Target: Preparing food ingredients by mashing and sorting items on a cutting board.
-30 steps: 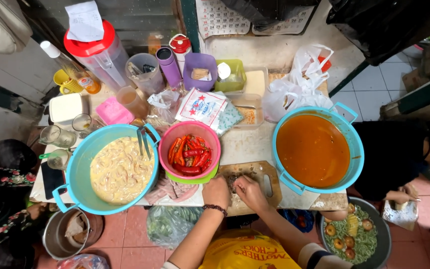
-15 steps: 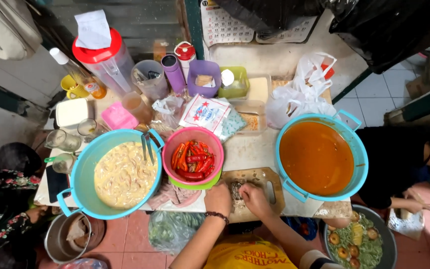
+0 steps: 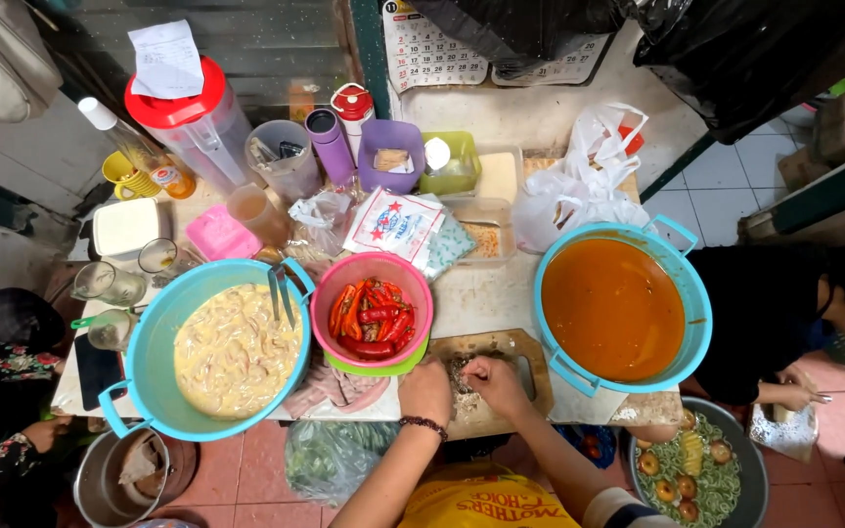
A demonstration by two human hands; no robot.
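Hands meet over a wooden cutting board (image 3: 506, 376) at the six o'clock edge of the desk (image 3: 486, 293), with a small pile of dark chopped bits (image 3: 462, 376) lying between them. The board's long axis runs from nine to three o'clock, its handle slot toward three. The left hand (image 3: 427, 391) sits at the board's nine o'clock end, fingers curled down onto the pile; whether it pinches any of it cannot be told. The right hand (image 3: 496, 381) rests just at three o'clock of the pile, fingers bent and touching it, so both are about equally near. Neither hand is spread flat; both look loosely clenched over the bits.

At eleven o'clock from the hands, a pink bowl of red chillies (image 3: 374, 313) sits nested in a green one, just beside the board. Farther toward nine o'clock stands a blue basin of creamy mixture (image 3: 232, 347) with tongs (image 3: 281, 293) laid in it. At two o'clock stands a blue basin of orange sauce (image 3: 618, 308). Jars, cups and bags crowd the twelve o'clock side.
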